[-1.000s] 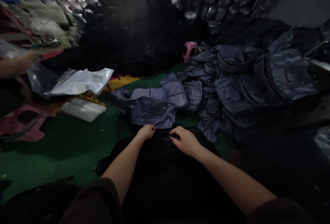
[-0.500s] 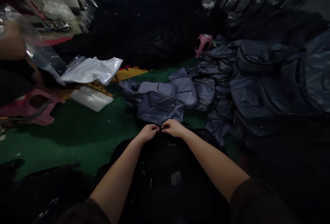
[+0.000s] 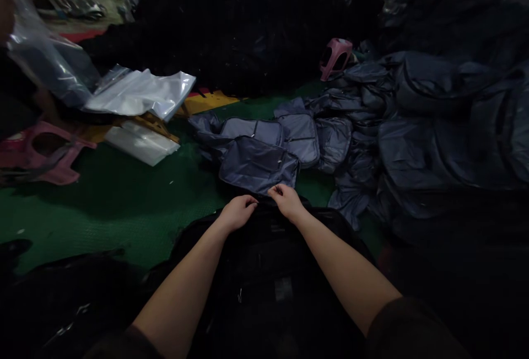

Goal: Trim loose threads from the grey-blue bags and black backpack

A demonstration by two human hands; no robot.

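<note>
Although the light is dim, the black zippered bag [image 3: 268, 271] is plainly lying in front of the person, left hand [image 3: 238, 211] curled lightly over its top edge, right hand [image 3: 287, 202] pinched beside it, grip unclear, just short of a grey bag [image 3: 258, 166] on the green floor [image 3: 103, 215].

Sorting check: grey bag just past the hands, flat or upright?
Flat: the grey zippered bag lies with its top panel facing up, overlapping the bag behind it.

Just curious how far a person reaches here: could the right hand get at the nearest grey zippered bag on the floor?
Probably yes: the right hand is almost touching that grey bag, and nothing seems to lie between them.
</note>
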